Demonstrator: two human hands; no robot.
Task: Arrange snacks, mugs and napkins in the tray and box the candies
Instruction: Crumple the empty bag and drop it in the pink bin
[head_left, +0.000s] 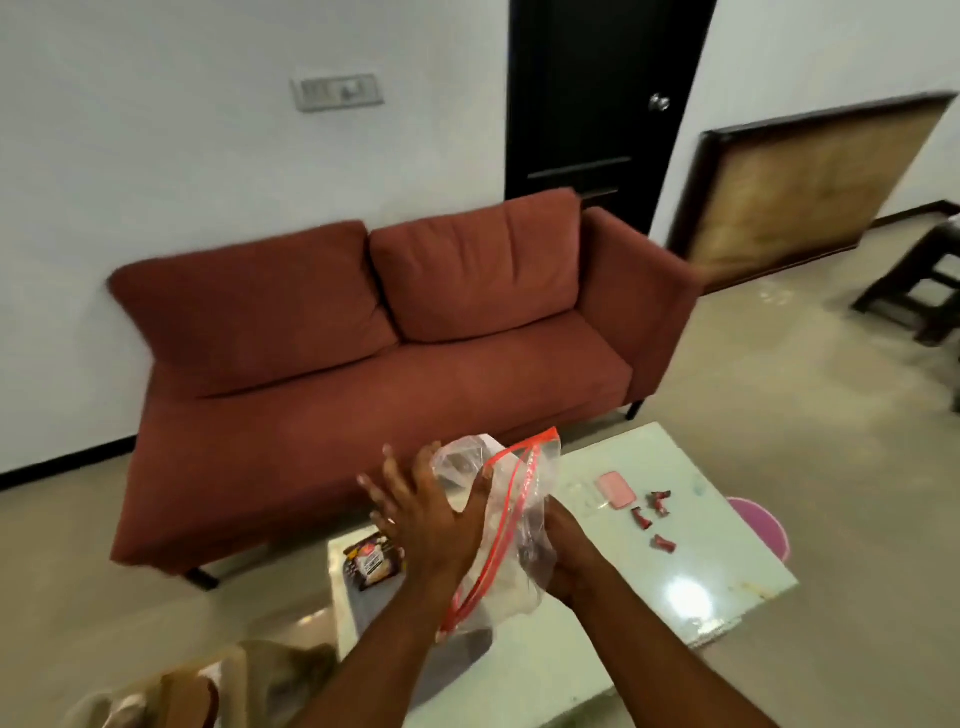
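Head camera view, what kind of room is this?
Most likely a home living room: a red sofa stands against the wall, a low white table sits before it, and a dark door is behind.

- Both bare forearms reach forward from the bottom edge and converge toward the middle.
- The left hand (415, 512) is raised, palm turned inward, fingers spread and extended upward, thumb pressing toward the right.
- The right hand (563, 558) sits lower and just beside the left, fingers curled in a closed grip, its fingertips hidden.
- The two wrists are near each other but do not touch.
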